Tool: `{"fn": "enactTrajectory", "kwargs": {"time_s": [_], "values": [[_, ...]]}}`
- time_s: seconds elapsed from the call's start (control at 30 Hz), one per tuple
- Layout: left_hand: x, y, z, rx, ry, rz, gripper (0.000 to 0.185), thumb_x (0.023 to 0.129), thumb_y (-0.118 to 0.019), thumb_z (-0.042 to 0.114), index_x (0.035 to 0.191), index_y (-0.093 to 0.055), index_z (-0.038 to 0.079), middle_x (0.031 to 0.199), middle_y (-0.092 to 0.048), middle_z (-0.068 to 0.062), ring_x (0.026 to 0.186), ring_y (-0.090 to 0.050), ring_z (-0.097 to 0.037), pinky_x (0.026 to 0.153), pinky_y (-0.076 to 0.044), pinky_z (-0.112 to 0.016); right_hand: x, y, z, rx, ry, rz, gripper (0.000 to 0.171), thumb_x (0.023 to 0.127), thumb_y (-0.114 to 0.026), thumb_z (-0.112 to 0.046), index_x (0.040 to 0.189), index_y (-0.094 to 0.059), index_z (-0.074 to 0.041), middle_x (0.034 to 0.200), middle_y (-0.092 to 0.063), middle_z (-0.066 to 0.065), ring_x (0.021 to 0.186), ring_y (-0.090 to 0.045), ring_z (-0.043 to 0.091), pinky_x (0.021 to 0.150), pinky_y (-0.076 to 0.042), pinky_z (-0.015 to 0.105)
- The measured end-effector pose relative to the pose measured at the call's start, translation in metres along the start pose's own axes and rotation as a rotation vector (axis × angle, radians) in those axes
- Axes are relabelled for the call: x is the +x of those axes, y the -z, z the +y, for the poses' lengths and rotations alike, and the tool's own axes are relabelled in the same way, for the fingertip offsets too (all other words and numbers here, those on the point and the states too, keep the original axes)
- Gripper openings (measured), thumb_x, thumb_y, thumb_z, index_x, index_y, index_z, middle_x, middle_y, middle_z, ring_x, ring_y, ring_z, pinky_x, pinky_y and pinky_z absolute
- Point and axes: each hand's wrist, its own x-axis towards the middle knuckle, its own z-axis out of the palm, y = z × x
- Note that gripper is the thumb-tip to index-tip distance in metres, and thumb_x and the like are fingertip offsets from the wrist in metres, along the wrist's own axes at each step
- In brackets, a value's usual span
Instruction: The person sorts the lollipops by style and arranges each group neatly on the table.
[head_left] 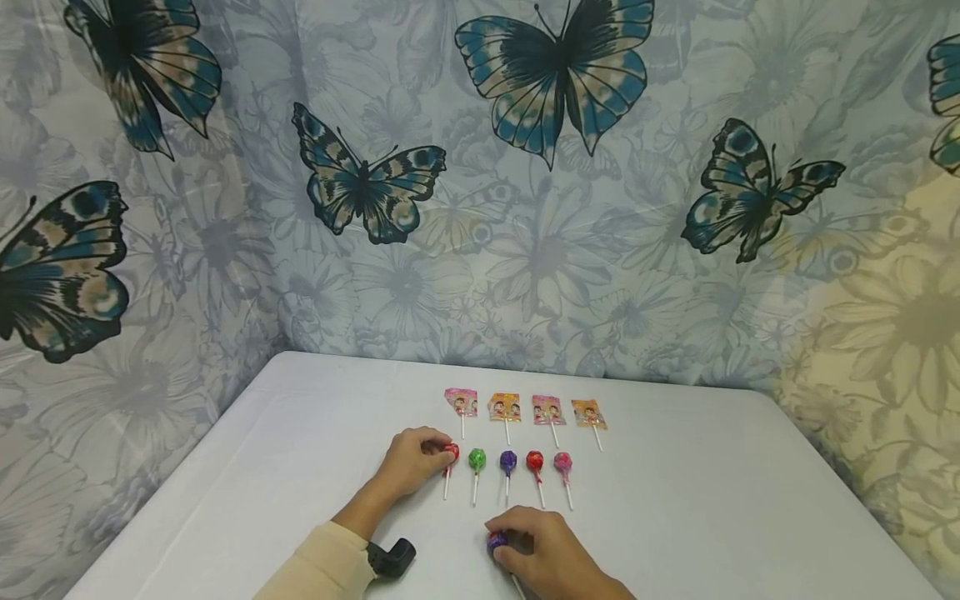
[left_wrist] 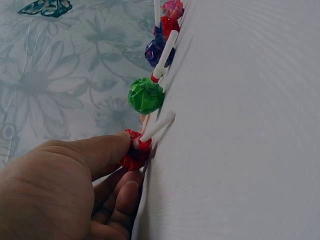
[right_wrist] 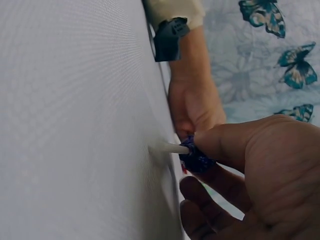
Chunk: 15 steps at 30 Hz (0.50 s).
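Left grip (head_left: 411, 461) pinches red lollipop (head_left: 452, 452); right grip (head_left: 542, 552) pinches purple lollipop (head_left: 497, 542).

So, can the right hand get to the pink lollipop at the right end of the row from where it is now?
Probably yes. The right hand grips a purple lollipop, yet only bare table lies between it and the pink lollipop; it would need to free its fingers first.

No text is legible; the flat lollipop wrappers (head_left: 461, 402) show only cartoon faces.
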Motion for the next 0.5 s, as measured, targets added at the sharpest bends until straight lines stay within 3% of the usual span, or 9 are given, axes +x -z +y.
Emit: {"fn": "enactTrajectory", "kwargs": {"time_s": [0.2,0.5], "values": [[-0.0005,-0.0001,-0.0011,0.001,0.005,-0.001,0.015,0.080,-0.079,0.011,0.094,-0.074,0.006,0.072,-0.059,0.006,0.067,-0.053,-0.011,0.059,-0.045,-0.026,0.0000,-0.0004,-0.0025,0.013,0.009,0.047,0.023,0.084,-0.074,-0.011,0.107,-0.072,-0.013,0.092,-0.064,-0.014,0.080,-0.056,0.007,0.072,-0.049,0.027],[-0.0002,0.0003,-0.0006,-0.003,0.002,-0.004,0.016,0.080,-0.079,0.011,0.095,-0.074,0.005,0.073,-0.059,0.006,0.068,-0.053,-0.011,0.059,-0.045,-0.026,0.0005,0.0032,-0.0078,0.039,0.015,0.070,0.021,0.086,-0.072,-0.011,0.107,-0.071,-0.010,0.092,-0.065,-0.012,0.082,-0.057,0.009,0.074,-0.050,0.028]]}}
